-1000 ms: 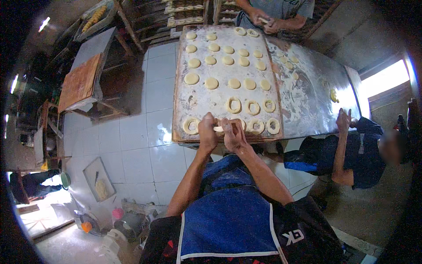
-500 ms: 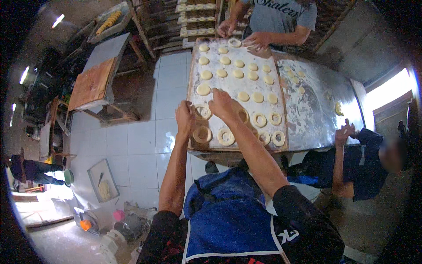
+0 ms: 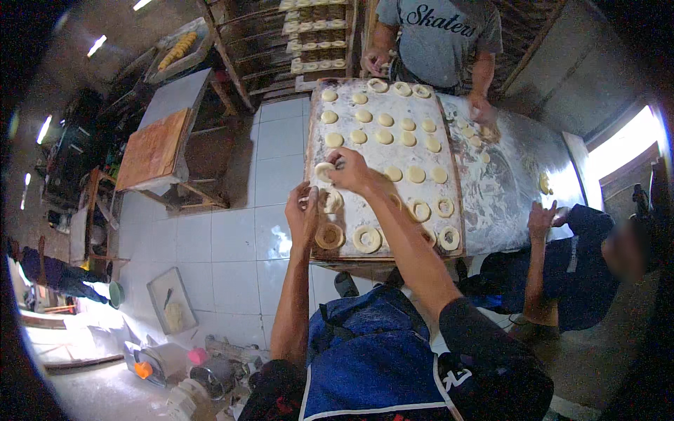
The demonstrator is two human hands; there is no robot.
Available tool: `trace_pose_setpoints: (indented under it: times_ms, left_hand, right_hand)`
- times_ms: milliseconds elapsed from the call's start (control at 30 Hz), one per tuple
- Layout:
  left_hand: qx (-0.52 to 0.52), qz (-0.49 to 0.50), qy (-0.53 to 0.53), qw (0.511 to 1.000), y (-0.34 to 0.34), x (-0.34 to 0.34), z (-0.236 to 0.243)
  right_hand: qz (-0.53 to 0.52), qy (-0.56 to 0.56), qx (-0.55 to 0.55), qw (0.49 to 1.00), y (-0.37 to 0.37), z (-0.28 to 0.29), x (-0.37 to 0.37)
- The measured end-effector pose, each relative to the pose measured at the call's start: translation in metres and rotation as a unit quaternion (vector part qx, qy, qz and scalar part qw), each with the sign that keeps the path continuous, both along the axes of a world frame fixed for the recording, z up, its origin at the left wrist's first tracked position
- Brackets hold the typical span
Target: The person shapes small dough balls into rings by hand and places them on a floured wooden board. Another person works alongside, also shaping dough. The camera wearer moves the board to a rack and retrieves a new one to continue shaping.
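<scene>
Head view: right hand (image 3: 349,170) fingers nearly closed, pinching a dough round (image 3: 324,170) at left of floured board (image 3: 382,156); left hand (image 3: 302,209) curled, contents indeterminable. Dough likely soft, light: grasp edge gently.

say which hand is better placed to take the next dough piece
Probably the right hand: it is at a pale dough piece near the board's left edge; the left hand is nearer the person, beside a dough ring.
</scene>
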State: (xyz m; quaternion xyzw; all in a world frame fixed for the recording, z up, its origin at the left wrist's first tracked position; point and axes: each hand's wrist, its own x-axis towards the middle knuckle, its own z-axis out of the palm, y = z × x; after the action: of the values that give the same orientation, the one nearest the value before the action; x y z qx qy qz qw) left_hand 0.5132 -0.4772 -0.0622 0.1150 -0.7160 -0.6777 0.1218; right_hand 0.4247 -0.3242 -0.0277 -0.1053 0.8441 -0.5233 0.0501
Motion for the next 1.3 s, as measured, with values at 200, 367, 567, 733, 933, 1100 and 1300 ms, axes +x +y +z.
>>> trace_pose_setpoints:
  times_ms: [200, 367, 567, 733, 933, 1100, 1300]
  left_hand:
    - [0.052, -0.120, 0.002, 0.991, 0.022, 0.029, 0.032]
    - [0.094, -0.182, -0.010, 0.979, 0.040, 0.047, 0.035]
    - [0.220, -0.186, -0.041, 0.957, 0.037, 0.050, 0.038]
    - [0.225, -0.281, -0.053, 0.931, 0.029, 0.057, 0.042]
    - [0.156, -0.155, -0.026, 0.975, 0.039, 0.060, 0.034]
    - [-0.018, -0.068, 0.062, 0.996, 0.047, 0.063, 0.022]
    - [0.494, 0.015, 0.006, 0.869, 0.057, 0.061, 0.011]
  right_hand:
    - [-0.048, -0.016, -0.230, 0.972, 0.018, 0.002, 0.094]
    - [-0.082, 0.039, -0.160, 0.983, 0.035, 0.014, 0.123]
    - [0.029, -0.041, -0.222, 0.974, 0.045, 0.023, 0.132]
    - [0.112, -0.015, -0.293, 0.950, 0.049, 0.017, 0.126]
    - [-0.054, -0.145, -0.244, 0.957, 0.027, -0.005, 0.120]
    - [-0.060, -0.135, -0.295, 0.944, 0.015, -0.010, 0.130]
    - [-0.102, -0.076, -0.155, 0.980, 0.002, -0.001, 0.154]
